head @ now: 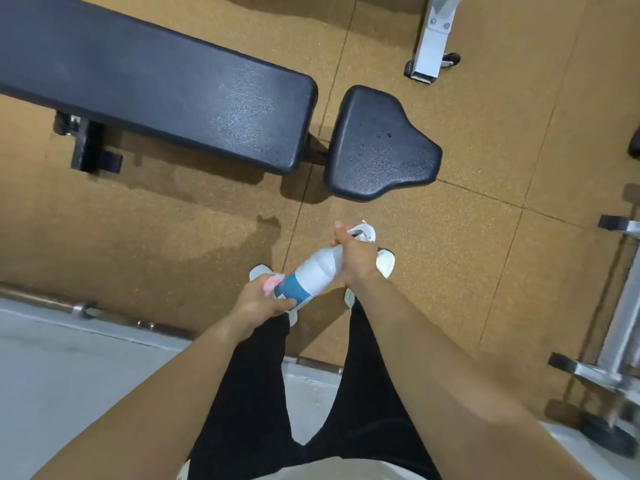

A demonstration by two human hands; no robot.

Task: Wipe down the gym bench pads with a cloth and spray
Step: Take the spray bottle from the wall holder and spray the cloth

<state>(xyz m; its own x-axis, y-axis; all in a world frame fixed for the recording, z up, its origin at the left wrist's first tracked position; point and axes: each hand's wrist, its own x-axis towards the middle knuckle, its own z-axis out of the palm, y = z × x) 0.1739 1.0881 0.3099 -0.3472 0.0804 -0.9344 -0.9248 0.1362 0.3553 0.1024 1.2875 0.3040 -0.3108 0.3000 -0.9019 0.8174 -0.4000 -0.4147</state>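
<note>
A white spray bottle (313,271) with a blue label lies tilted between my hands, above my feet. My left hand (258,304) grips its base, and a bit of pink cloth (272,285) shows at my fingers. My right hand (355,256) is wrapped round the bottle's neck just below the white trigger head (363,232). Ahead lies the black bench: the long back pad (156,84) runs off to the upper left, and the smaller seat pad (379,143) sits to its right with a few droplets on it.
The floor is tan speckled rubber tiles (485,150). A white machine frame leg (433,39) with a wheel stands at the top right. A metal rack (620,323) lines the right edge. A barbell (69,304) lies along a grey floor strip at lower left.
</note>
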